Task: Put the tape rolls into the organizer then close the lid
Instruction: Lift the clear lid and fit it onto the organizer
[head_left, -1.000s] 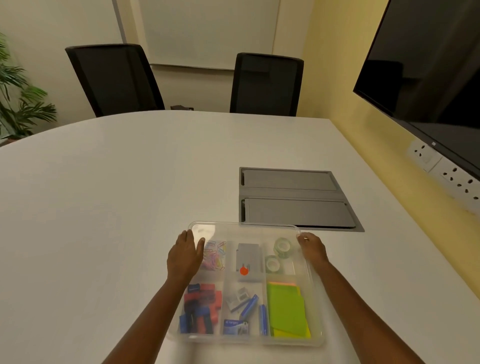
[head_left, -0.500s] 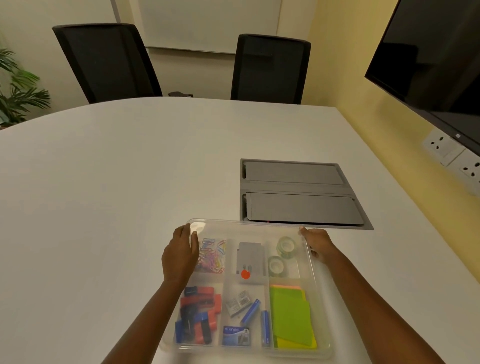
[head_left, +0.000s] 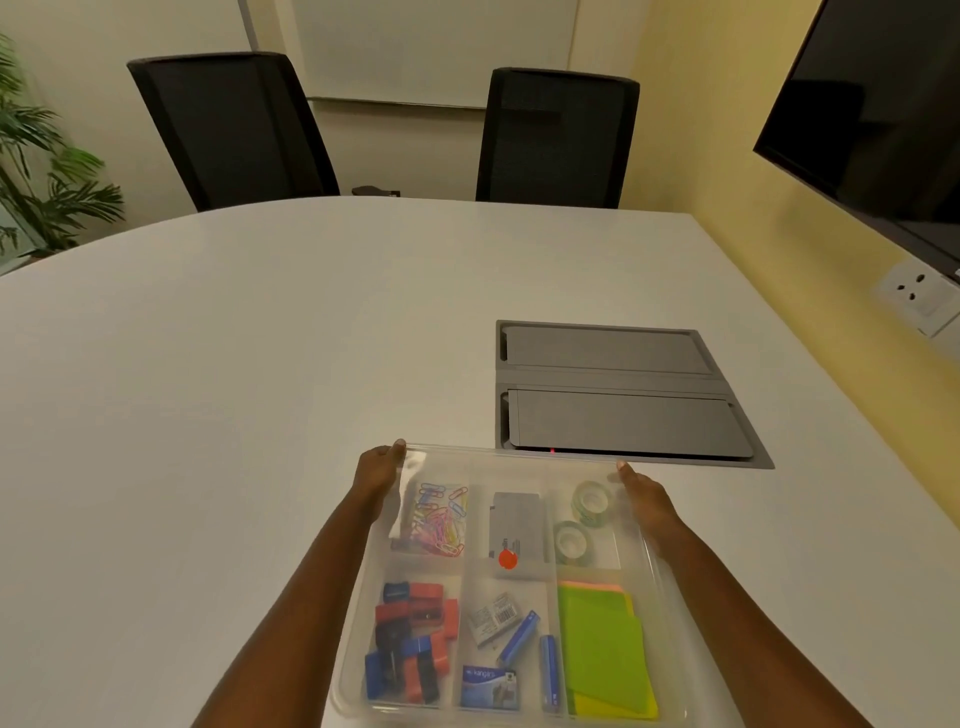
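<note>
A clear plastic organizer (head_left: 344, 691) with several compartments lies at the table's near edge. Its see-through lid (head_left: 511, 456) rests over it. Two clear tape rolls (head_left: 590, 501) (head_left: 571, 543) sit in the far right compartment, one behind the other. My left hand (head_left: 376, 470) grips the lid's far left corner, fingers curled over the edge. My right hand (head_left: 647, 496) holds the far right corner the same way.
Other compartments hold paper clips (head_left: 439, 519), a grey box (head_left: 514, 525), sharpeners (head_left: 413, 639), staple packs (head_left: 511, 639) and green sticky notes (head_left: 605, 649). A grey cable hatch (head_left: 618, 395) sits in the white table (head_left: 234, 364) just beyond. Two black chairs (head_left: 234, 124) stand behind; a screen (head_left: 883, 104) hangs at right.
My left hand has slid off the top of the lid to its far left corner. My right hand has shifted outward to the far right corner. The organizer stays in place.
</note>
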